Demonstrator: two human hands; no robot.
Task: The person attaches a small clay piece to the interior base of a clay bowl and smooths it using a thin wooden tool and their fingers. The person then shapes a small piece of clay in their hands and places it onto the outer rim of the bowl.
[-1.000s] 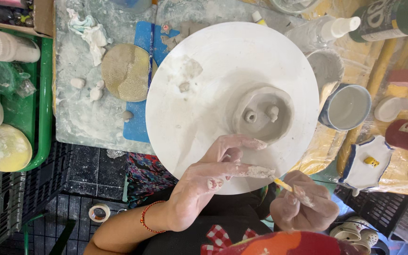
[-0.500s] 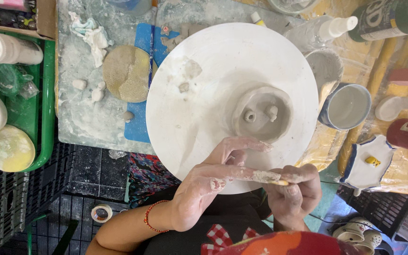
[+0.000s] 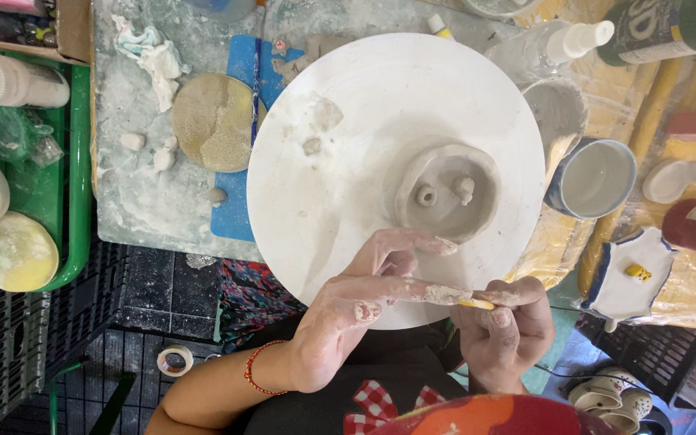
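Two clay-smeared hands meet at the near edge of the white wheel (image 3: 348,185). The left hand (image 3: 348,314) stretches its fingers (image 3: 412,290) out flat, gripping nothing; the right hand (image 3: 503,326) pinches a small yellow tool (image 3: 475,304) against the left fingertip. A grey clay bowl (image 3: 447,192) sits just beyond, right of the wheel's middle.
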